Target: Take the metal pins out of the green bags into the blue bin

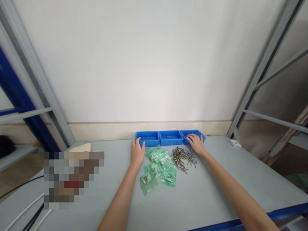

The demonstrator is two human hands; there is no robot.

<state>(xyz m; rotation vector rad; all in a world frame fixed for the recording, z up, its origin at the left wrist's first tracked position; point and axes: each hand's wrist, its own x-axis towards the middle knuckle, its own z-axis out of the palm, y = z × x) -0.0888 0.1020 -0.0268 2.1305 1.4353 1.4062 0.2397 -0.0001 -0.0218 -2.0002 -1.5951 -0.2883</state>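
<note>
Three shallow blue bins stand in a row against the wall: a left bin (147,143), a middle bin (170,142) with a small dark piece inside, and a right bin (202,138). My left hand (138,152) is at the front left corner of the left bin, its thumb and fingers apart. Over the front edge of the right bin, my right hand (197,145) has its fingers spread, partly hiding that bin's inside. Between my forearms lie several green plastic bags (155,169) with small metal parts in them. A loose heap of screws (179,157) is beside them, near my right hand.
The grey table (192,199) has a blue front edge at lower right. Metal frame posts rise on both sides. A small white object (235,143) lies at the right. At the left are a pale object (80,148), a blurred-out patch, and white and black cables (24,211).
</note>
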